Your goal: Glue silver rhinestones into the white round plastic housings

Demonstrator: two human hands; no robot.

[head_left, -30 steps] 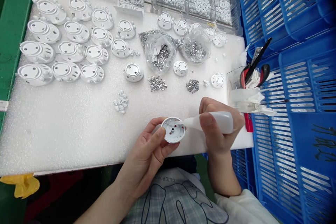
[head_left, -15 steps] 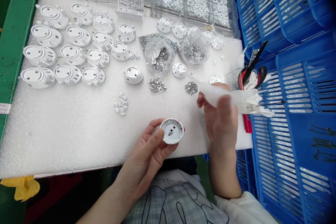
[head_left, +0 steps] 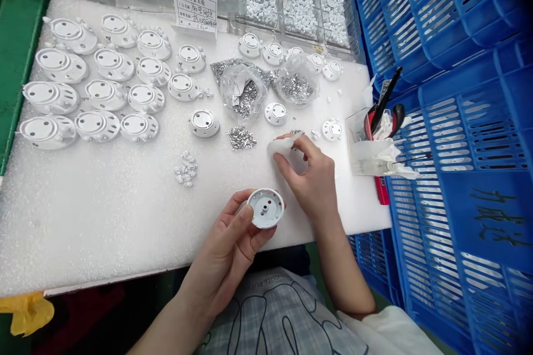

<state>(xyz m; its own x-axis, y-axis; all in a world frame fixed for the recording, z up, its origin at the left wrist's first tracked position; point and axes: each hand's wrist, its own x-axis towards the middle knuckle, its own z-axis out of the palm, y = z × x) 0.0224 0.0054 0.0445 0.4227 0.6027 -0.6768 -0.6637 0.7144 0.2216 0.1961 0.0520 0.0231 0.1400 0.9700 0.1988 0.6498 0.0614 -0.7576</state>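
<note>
My left hand is closed around a white round shell, gripping its rim with the thumb. The shell's hollow inside faces up and shows a small post in the middle. Just beyond it, my right hand is closed on a translucent white squeeze bottle, whose thin nozzle points up and right. The bottle is held apart from the shell, and my fingers hide part of it. Past the bottle lies a small heap of tiny metal parts, mostly covered by the right hand. Another metal heap lies to the left.
Rows of white shells stand on the foam-topped table. Small white pieces lie in a pile. Bags of metal parts sit farther back. A clear holder with red-and-black pliers stands before blue crates.
My right hand has moved left, away from the holder, with the squeeze bottle, whose nozzle has swung from upper left to upper right. My left hand still holds the shell. The view has shifted slightly.
</note>
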